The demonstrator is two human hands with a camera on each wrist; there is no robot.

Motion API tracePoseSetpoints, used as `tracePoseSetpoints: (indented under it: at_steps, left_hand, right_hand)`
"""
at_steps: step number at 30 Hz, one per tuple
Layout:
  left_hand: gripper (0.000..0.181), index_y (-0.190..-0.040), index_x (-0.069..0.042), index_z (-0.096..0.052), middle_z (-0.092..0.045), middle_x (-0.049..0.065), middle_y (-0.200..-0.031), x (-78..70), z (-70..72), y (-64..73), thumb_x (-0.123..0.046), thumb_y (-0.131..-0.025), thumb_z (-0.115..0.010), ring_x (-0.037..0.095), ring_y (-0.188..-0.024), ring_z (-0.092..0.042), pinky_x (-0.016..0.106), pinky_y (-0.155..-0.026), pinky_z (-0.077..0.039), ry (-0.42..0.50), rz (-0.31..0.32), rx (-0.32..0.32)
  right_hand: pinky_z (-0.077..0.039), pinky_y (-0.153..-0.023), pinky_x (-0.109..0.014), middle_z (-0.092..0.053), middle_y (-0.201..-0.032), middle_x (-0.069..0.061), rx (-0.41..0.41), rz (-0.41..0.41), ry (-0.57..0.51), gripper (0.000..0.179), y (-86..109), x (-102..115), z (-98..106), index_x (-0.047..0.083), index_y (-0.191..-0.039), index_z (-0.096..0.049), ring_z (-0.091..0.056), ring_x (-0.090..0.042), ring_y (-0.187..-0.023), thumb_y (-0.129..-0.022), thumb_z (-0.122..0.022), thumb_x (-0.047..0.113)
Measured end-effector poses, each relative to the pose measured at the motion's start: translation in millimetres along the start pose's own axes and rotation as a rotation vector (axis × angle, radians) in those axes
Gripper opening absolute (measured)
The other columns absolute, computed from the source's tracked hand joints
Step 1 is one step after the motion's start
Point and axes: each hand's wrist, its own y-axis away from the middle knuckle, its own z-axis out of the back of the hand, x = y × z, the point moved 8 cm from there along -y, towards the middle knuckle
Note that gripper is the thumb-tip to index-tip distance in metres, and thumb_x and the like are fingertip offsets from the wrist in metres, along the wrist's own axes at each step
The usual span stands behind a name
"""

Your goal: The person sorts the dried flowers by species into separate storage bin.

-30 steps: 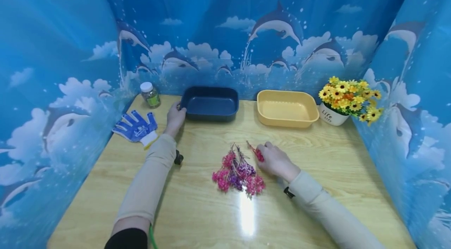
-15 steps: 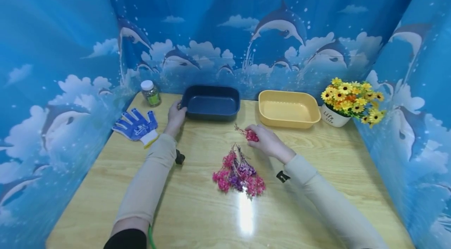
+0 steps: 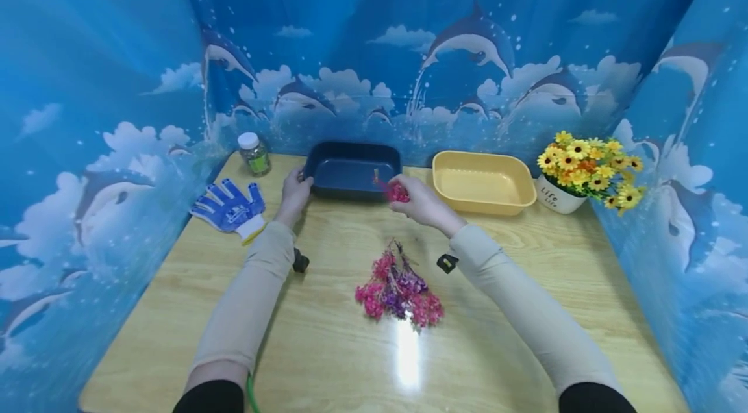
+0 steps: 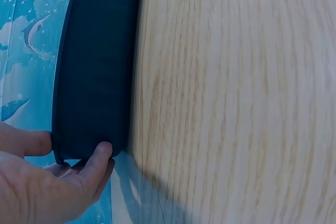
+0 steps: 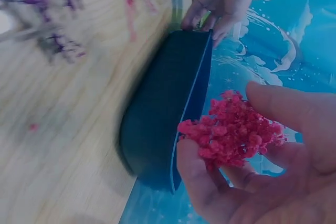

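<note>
My left hand (image 3: 295,194) grips the left end of a dark blue rectangular box (image 3: 353,194). In the left wrist view, the thumb is at the rim and the fingers (image 4: 96,165) curl against the outer wall. My right hand (image 3: 422,201) holds a sprig of pink dried flowers (image 5: 231,132), its blossoms between thumb and fingers at the box's right front corner. The sprig's stem points over the box in the head view. Nearer the front lies a bunch of pink and purple dried flowers (image 3: 402,291) on the wooden table (image 3: 327,335).
Right of the blue box stands a yellow box (image 3: 484,204), beside a white pot (image 3: 560,197) of yellow flowers (image 3: 590,169). At the left are a white-capped jar (image 3: 254,154) and a blue-and-white glove (image 3: 230,208). A dolphin-print curtain (image 3: 362,23) encloses the table's back and sides.
My right hand has carried the pink sprig up and left, from beside the bunch to the blue box's right corner. My left hand keeps its grip on the box.
</note>
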Motion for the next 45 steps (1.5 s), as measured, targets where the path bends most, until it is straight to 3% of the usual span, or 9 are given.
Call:
tracePoseSetpoints:
  at_steps: [3, 5, 12, 19, 25, 30, 45]
  left_hand:
    - [0.058, -0.167, -0.005, -0.025, -0.032, 0.024, -0.170, -0.1, -0.1, -0.7, -0.011, -0.111, -0.043, 0.039, -0.157, -0.035, 0.051, -0.128, -0.040, -0.003, -0.003, 0.005]
    - [0.058, -0.167, -0.005, -0.025, -0.031, 0.024, -0.170, -0.2, -0.1, -1.5, -0.011, -0.111, -0.043, 0.039, -0.158, -0.034, 0.051, -0.128, -0.039, -0.004, -0.004, 0.007]
    - [0.058, -0.166, -0.005, -0.025, -0.031, 0.024, -0.171, -1.7, 0.5, -1.1, -0.009, -0.111, -0.042, 0.039, -0.158, -0.035, 0.051, -0.128, -0.039, -0.005, -0.017, 0.004]
    - [0.059, -0.167, -0.007, -0.022, -0.028, 0.022, -0.172, -2.8, 0.2, 2.0, -0.012, -0.112, -0.041, 0.039, -0.159, -0.032, 0.052, -0.129, -0.037, -0.011, -0.008, 0.009]
    - [0.060, -0.168, -0.008, -0.021, -0.026, 0.021, -0.173, -4.1, 0.1, 1.3, -0.011, -0.112, -0.041, 0.038, -0.160, -0.030, 0.050, -0.129, -0.037, -0.013, -0.010, 0.011]
    - [0.060, -0.168, -0.008, -0.021, -0.027, 0.022, -0.173, 0.0, -2.0, 3.2, -0.012, -0.112, -0.042, 0.038, -0.159, -0.031, 0.051, -0.129, -0.037, -0.021, -0.009, 0.010]
    - [0.059, -0.168, -0.008, -0.025, -0.032, 0.023, -0.171, 3.8, -0.5, 0.0, -0.013, -0.112, -0.043, 0.038, -0.157, -0.036, 0.050, -0.126, -0.041, -0.034, -0.012, -0.018]
  right_hand:
    - [-0.060, -0.071, -0.036, -0.067, -0.121, -0.018, 0.004, -0.016, -0.056, 0.048, -13.5, 3, 1, 0.005, -0.147, -0.051, -0.070, -0.033, -0.083, -0.104, -0.067, 0.018]
    - [-0.057, -0.070, -0.034, -0.067, -0.118, -0.018, 0.000, -0.027, -0.074, 0.047, -21.6, 5, 1, 0.005, -0.147, -0.051, -0.069, -0.034, -0.082, -0.104, -0.067, 0.018]
    - [-0.058, -0.080, -0.039, -0.067, -0.119, -0.014, -0.034, -0.047, -0.065, 0.047, -48.7, 13, -2, 0.008, -0.147, -0.052, -0.069, -0.032, -0.097, -0.104, -0.067, 0.021]
    - [-0.060, -0.079, -0.037, -0.069, -0.119, -0.014, -0.072, -0.037, -0.074, 0.045, -74.9, 23, -12, 0.009, -0.144, -0.056, -0.070, -0.029, -0.098, -0.103, -0.069, 0.018]
    - [-0.059, -0.089, -0.041, -0.070, -0.117, -0.011, -0.092, -0.051, -0.041, 0.044, -90.8, 28, -22, 0.011, -0.143, -0.058, -0.068, -0.025, -0.103, -0.102, -0.071, 0.021]
    - [-0.057, -0.095, -0.046, -0.066, -0.125, -0.011, -0.102, -0.070, -0.045, 0.042, -100.8, 26, -33, 0.013, -0.141, -0.059, -0.064, -0.027, -0.111, -0.103, -0.070, 0.025]
    - [-0.053, -0.084, -0.046, -0.058, -0.118, -0.010, -0.185, -0.175, 0.041, 0.035, -126.8, 39, -52, 0.016, -0.129, -0.057, -0.058, -0.026, -0.102, -0.102, -0.071, 0.034]
